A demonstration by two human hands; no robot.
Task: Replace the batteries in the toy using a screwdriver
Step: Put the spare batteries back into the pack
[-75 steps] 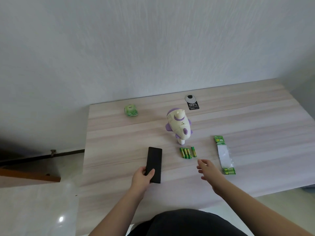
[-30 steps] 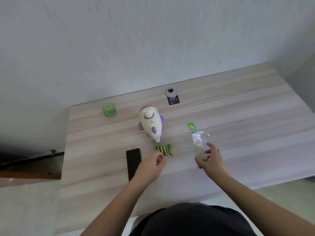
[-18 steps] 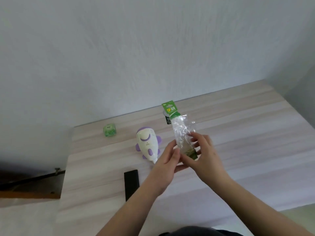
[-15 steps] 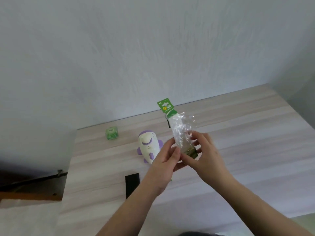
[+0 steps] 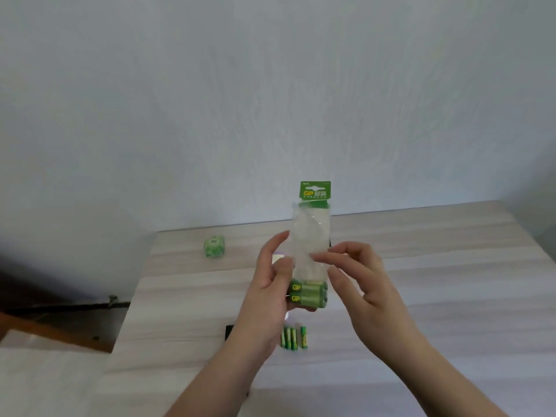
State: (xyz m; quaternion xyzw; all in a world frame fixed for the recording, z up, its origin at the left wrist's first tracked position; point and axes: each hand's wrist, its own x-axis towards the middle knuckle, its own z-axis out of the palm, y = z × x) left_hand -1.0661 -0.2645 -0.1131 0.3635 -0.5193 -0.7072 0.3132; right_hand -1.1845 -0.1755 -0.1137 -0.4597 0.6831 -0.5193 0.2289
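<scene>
Open surface to the right, wide and bare. Near centre, blocked by both hands, left and right, raised with the battery pack. Beneath them, loose batteries; a green cube far left, well apart.

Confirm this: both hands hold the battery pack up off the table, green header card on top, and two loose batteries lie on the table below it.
Not quite. The head view shows four loose batteries, not two. The rest stands: left hand and right hand hold the battery pack above the table, header card on top.
</scene>
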